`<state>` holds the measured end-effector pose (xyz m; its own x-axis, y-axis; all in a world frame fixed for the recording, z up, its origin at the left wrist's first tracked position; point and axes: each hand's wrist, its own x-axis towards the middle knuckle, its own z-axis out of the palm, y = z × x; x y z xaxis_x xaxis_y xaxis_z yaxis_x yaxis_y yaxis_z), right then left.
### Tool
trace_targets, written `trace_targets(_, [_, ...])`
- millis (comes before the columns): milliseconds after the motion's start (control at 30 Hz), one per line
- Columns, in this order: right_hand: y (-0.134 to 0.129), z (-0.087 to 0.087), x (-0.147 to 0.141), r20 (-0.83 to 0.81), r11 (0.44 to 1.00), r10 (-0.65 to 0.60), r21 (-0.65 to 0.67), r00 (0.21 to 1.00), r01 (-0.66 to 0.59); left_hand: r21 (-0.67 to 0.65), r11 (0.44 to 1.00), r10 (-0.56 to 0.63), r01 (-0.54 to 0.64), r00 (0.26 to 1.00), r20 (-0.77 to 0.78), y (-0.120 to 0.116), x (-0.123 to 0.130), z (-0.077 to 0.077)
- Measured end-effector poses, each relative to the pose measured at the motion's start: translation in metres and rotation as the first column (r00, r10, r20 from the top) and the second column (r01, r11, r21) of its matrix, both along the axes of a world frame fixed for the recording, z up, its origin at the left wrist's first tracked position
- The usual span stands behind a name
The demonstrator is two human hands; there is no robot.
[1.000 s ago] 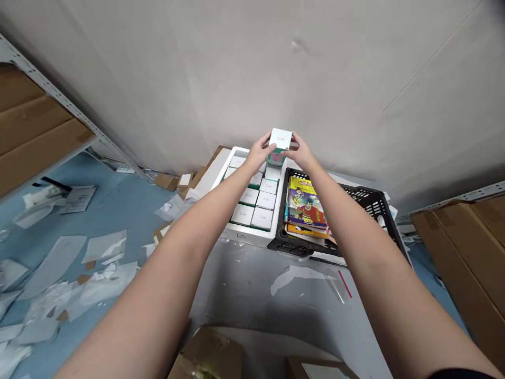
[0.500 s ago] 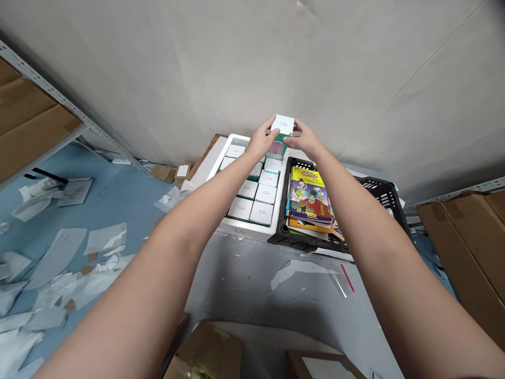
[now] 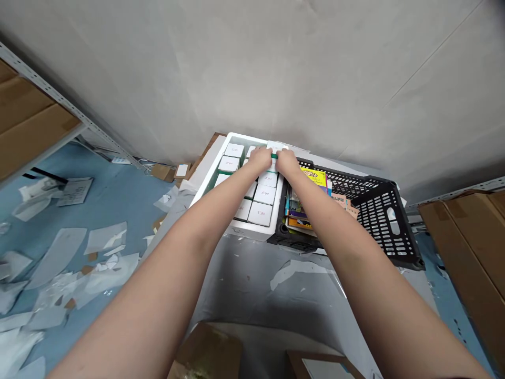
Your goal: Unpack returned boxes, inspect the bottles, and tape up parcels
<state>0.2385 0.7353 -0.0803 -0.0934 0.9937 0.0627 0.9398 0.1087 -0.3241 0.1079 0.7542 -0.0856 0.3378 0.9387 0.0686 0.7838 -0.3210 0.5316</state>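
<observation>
Both hands have dropped since half a second ago, bringing that small square cardboard box with a white top and green sides (image 3: 275, 145) down from up in the air to the back right corner of the white foam bin (image 3: 252, 230). Left hand (image 3: 260, 159) and right hand (image 3: 288, 162) are close together, clamped on its near corners from either side with a sliver of green showing between them. Most of the fingertips are hidden, and I honestly can't tell how deep the box sits.

Around them in the bin, more white-topped boxes (image 3: 260, 213) stand packed side by side, small print on the lids. Right up against the bin is a black perforated plastic crate (image 3: 384, 210) with a stack of colourful paper booklets (image 3: 313, 176) at its left end, partly covered by the right forearm now, while more of the crate's right side shows than before. Bin and crate both sit on a grey desk (image 3: 252, 279), pushed near a pale grey wall (image 3: 252, 68). A torn whitish scrap (image 3: 295, 269) lies in front of them.

Further out, the blue floor (image 3: 114, 202) on the left is littered with white packing sheets (image 3: 55, 258), and big brown cartons (image 3: 465, 231) stand on the right.
</observation>
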Motion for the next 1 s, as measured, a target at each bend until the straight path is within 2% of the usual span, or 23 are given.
trace_targets(100, [-0.010,-0.001,-0.008,0.162,0.999,0.007,-0.050,0.987,0.001,-0.051,0.998,0.031,-0.036,0.994,-0.102,-0.008,0.001,-0.005])
trace_targets(200, [-0.021,0.013,-0.004,0.117,0.997,0.019,-0.071,0.993,-0.011,-0.047,0.999,0.022,-0.027,0.995,-0.099,-0.024,0.000,0.000])
trace_targets(267, [-0.039,0.029,0.005,0.008,0.998,0.032,0.046,0.999,-0.032,0.018,0.999,0.031,-0.030,0.998,-0.049,-0.045,-0.004,0.010])
trace_targets(333, [-0.074,0.046,0.019,-0.121,0.979,0.085,0.193,0.989,-0.060,0.104,0.994,0.016,-0.019,0.999,0.027,-0.079,-0.012,0.022])
trace_targets(433, [-0.165,0.061,0.051,-0.267,0.963,0.175,0.249,0.948,-0.108,0.166,0.983,-0.094,0.074,0.989,0.117,-0.156,-0.035,0.040])
trace_targets(533, [-0.290,0.061,0.089,-0.386,0.974,0.158,0.215,0.909,-0.078,0.109,0.986,-0.143,0.123,0.969,0.203,-0.257,-0.064,0.046])
trace_targets(633, [-0.425,0.050,0.127,-0.390,0.992,-0.092,0.046,0.916,0.119,-0.124,0.983,-0.101,0.136,0.962,0.255,-0.361,-0.087,0.037])
trace_targets(700, [-0.509,0.041,0.150,-0.335,0.953,-0.300,-0.060,0.893,0.298,-0.297,0.947,-0.047,0.127,0.964,0.262,-0.425,-0.092,0.028])
trace_targets(767, [-0.581,0.028,0.170,-0.270,0.880,-0.472,-0.080,0.839,0.469,-0.421,0.901,-0.001,0.110,0.968,0.251,-0.482,-0.089,0.018])
trace_targets(867, [-0.663,0.002,0.188,-0.212,0.802,-0.595,-0.098,0.775,0.589,-0.557,0.824,0.036,0.101,0.973,0.230,-0.555,-0.072,0.005])
trace_targets(933, [-0.700,-0.018,0.191,-0.202,0.781,-0.624,-0.150,0.755,0.606,-0.622,0.776,0.050,0.104,0.973,0.225,-0.594,-0.055,-0.005])
trace_targets(1000, [-0.725,-0.036,0.187,-0.225,0.754,-0.657,-0.206,0.719,0.624,-0.655,0.747,0.045,0.119,0.973,0.228,-0.626,-0.038,-0.017])
